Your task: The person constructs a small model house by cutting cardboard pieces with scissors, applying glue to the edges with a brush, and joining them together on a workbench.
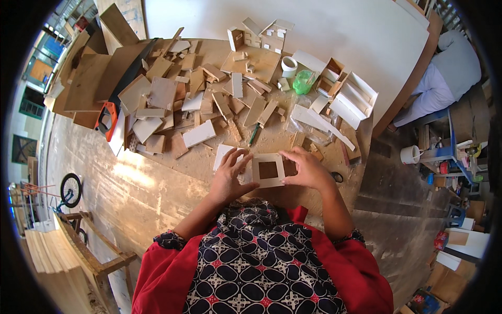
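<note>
A small white frame (271, 183) with a square opening sits low in front of my body, between my two hands. My left hand (228, 177) grips its left side, thumb at the lower corner and fingers curved over the top. On the other side, my right hand (308, 170) holds the right edge between thumb and fingers. Brown wood shows through the opening and in the gap by my right fingers. Partly behind my left fingers lies a white flat piece (221, 156). A green-handled tool (254, 134) rests just beyond the frame.
Wood offcuts (196, 81) cover the table's far left. At the back stands a small model house (272, 37). A white cup (288, 66), green container (303, 82) and white box (355, 99) stand right. An orange-handled saw (107, 121) is left; a person (444, 78) sits at far right.
</note>
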{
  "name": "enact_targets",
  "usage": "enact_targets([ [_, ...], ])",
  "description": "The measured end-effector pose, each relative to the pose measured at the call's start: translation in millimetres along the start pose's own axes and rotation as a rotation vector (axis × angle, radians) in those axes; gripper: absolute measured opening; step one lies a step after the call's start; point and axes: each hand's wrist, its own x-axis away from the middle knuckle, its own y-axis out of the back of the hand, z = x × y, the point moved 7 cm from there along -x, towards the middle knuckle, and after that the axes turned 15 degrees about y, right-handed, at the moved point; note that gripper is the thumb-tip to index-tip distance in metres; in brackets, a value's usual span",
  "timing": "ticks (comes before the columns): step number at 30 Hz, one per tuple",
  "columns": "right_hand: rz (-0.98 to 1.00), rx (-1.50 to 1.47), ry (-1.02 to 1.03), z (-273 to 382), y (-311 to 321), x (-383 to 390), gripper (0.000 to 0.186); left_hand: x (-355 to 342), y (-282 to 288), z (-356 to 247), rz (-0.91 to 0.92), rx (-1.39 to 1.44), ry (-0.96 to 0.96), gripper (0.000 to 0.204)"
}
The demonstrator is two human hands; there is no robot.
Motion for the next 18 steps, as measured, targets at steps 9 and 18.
enact_targets([
  [9, -0.063, 0.080, 0.065, 4.4, 3.3, 2.7, 0.068, -2.2, -2.8, 2.5, -0.004, -0.033, -0.030, 0.079],
  [18, -0.095, 0.096, 0.058, 6.2, 1.0, 5.2, 0.068, -2.8, -3.7, 2.9, -0.010, -0.045, -0.037, 0.077],
])
